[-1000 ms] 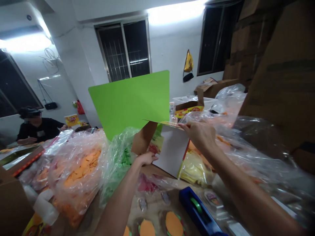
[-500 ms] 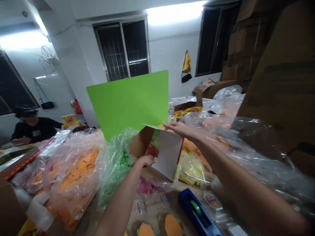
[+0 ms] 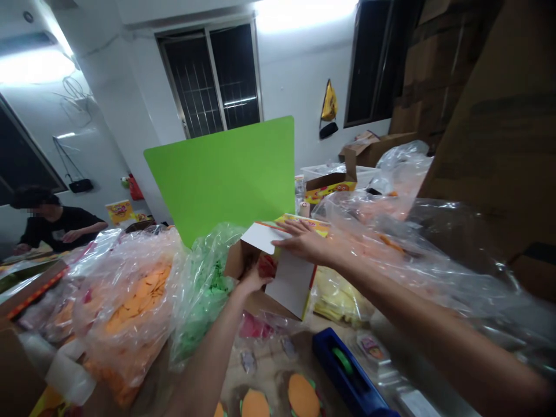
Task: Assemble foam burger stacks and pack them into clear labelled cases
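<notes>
Work table (image 3: 260, 376) carried an open cardboard box (image 3: 290, 286) standing upright, with clear bags of orange pieces (image 3: 125, 313), green shreds (image 3: 200, 301) and yellow pieces (image 3: 339, 298) around it. Blue tape dispenser (image 3: 347, 370) lay near front, beside orange oval cutouts (image 3: 303, 396).

The person's left arm (image 3: 204, 365) rises from the bottom of the view, its forearm angled up and in, with the left hand (image 3: 253, 279) bent at the wrist and its fingers partly hidden. The right arm (image 3: 428, 327) stretches across from the lower right, nearly level. The right hand (image 3: 304, 243) lies palm down, its fingers (image 3: 287, 238) spread flat and pointing left, just above the left hand.
</notes>
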`<state>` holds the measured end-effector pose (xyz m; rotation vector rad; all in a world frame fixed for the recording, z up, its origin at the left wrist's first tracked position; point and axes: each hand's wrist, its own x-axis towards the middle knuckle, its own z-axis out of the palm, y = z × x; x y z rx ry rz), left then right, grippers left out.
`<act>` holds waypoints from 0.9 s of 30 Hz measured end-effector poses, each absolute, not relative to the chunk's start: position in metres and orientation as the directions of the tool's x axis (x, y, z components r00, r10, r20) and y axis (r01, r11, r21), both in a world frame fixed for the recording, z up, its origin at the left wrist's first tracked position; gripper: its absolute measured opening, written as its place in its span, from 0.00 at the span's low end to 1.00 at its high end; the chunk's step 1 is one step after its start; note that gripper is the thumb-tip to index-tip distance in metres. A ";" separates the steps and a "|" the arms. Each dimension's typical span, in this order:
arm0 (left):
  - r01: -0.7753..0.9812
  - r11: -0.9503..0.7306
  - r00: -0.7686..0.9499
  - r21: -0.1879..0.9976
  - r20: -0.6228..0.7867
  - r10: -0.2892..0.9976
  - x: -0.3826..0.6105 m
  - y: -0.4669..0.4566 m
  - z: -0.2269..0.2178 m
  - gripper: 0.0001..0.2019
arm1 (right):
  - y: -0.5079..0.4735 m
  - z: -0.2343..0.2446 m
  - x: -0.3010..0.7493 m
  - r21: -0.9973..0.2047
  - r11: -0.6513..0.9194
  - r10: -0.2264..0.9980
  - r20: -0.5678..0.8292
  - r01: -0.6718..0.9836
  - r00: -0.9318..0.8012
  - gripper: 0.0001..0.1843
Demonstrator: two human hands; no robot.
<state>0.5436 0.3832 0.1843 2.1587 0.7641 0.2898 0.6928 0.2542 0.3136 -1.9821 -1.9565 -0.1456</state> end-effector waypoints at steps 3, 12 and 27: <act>0.416 -0.429 0.741 0.801 -0.025 0.671 0.541 0.381 0.186 0.51 | 0.263 0.317 0.697 -0.201 -0.024 0.958 0.276 0.979 0.081 0.12; 0.237 -0.270 0.541 0.933 0.104 0.835 0.548 0.380 0.215 0.27 | 0.274 0.307 0.684 -0.135 -0.289 0.923 0.222 0.948 0.313 0.18; -0.275 0.420 0.343 0.865 -0.320 0.883 0.472 0.322 0.156 0.10 | 0.277 0.323 0.701 -0.297 -0.319 0.936 0.054 0.900 0.349 0.23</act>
